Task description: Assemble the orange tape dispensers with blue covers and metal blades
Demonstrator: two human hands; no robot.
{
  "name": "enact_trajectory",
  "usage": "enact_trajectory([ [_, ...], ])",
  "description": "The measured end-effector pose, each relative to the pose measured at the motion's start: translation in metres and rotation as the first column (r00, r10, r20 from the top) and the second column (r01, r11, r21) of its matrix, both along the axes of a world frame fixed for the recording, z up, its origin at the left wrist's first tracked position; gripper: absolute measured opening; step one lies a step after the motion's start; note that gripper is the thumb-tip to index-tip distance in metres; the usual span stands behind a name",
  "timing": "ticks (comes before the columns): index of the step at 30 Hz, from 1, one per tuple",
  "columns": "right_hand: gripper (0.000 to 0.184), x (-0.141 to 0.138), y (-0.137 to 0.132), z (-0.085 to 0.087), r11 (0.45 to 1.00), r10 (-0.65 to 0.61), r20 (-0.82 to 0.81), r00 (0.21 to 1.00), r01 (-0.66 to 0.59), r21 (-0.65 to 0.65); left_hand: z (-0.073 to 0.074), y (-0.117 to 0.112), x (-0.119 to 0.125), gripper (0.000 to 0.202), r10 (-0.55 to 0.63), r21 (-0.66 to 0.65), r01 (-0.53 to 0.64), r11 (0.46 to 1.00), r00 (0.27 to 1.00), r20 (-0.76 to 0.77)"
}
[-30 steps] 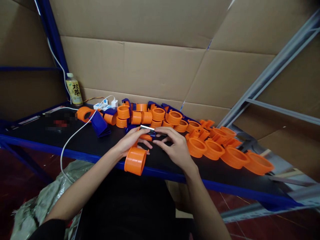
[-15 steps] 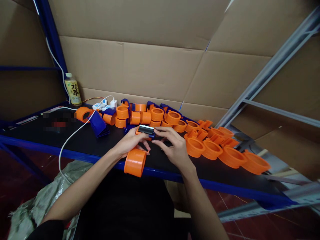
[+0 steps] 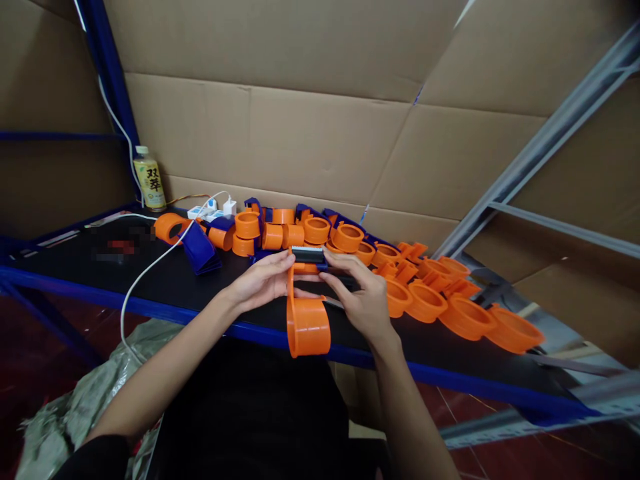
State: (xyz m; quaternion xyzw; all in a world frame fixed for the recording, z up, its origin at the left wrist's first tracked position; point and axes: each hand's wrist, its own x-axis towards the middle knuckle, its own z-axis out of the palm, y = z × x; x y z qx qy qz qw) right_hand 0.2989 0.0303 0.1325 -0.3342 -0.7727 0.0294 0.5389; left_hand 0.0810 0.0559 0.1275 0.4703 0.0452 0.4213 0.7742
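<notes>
Between my hands is an orange tape dispenser [image 3: 310, 330], its round hub hanging downward over the table's front edge. At its upper end sit a black strip [image 3: 307, 256] with a pale serrated edge and a small dark blue part. My left hand [image 3: 260, 283] is closed on the dispenser's orange frame from the left, thumb near the strip. From the right, my right hand [image 3: 367, 297] pinches the end of the strip and the blue part. Its lower fingers are partly hidden. Behind my hands stand stacked orange dispensers [image 3: 316, 230] with blue parts on some.
Several orange dispenser frames [image 3: 467, 317] stand in rows on the right of the black tabletop [image 3: 145, 273]. Dark blue pieces [image 3: 201, 250] lie left. A white cable [image 3: 150, 265] runs over the table from a power strip [image 3: 197, 212]. A drink bottle [image 3: 149, 180] stands at the back left.
Both hands have shifted slightly right with the dispenser. The dispenser has turned, so its hub now hangs beneath the strip and its orange side arm shows.
</notes>
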Motion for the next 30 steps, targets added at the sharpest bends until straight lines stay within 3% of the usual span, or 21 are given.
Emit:
enact_trajectory([
  [4, 0.022, 0.004, -0.012, 0.01, 0.983, 0.076, 0.055, 0.996, -0.065, -0.173, -0.001, 0.0, 0.001, 0.043, 0.097, 0.054, -0.097, 0.994, 0.995, -0.007],
  [9, 0.024, -0.005, -0.029, 0.019, 0.959, 0.035, 0.062, 0.997, -0.017, -0.281, 0.004, -0.003, -0.001, 0.036, 0.261, 0.016, -0.261, 0.965, 0.965, -0.012],
  [15, 0.024, -0.033, -0.049, 0.016, 0.982, -0.028, 0.22, 0.975, 0.068, -0.176, 0.011, -0.006, -0.003, 0.038, 0.418, 0.033, -0.418, 0.908, 0.908, 0.003],
  [20, 0.022, -0.046, -0.042, 0.004, 0.989, -0.117, 0.289, 0.95, 0.136, -0.048, 0.009, -0.004, -0.001, 0.036, 0.517, 0.048, -0.517, 0.855, 0.856, 0.008],
  [23, 0.018, -0.051, -0.027, 0.01, 0.997, -0.045, 0.225, 0.973, 0.058, -0.053, 0.011, 0.001, -0.005, 0.039, 0.547, 0.044, -0.548, 0.835, 0.836, 0.047],
  [25, 0.018, -0.054, -0.015, 0.02, 0.993, 0.035, 0.129, 0.991, -0.02, -0.117, 0.015, 0.005, -0.011, 0.046, 0.503, 0.031, -0.507, 0.861, 0.86, 0.086],
  [28, 0.023, -0.061, -0.001, 0.037, 0.953, 0.153, -0.001, 0.988, -0.148, -0.264, 0.022, 0.008, -0.022, 0.054, 0.446, -0.007, -0.447, 0.895, 0.891, 0.08],
  [30, 0.028, -0.068, 0.006, 0.046, 0.909, 0.247, 0.012, 0.969, -0.228, -0.348, 0.025, 0.01, -0.028, 0.054, 0.444, -0.027, -0.444, 0.896, 0.894, 0.064],
])
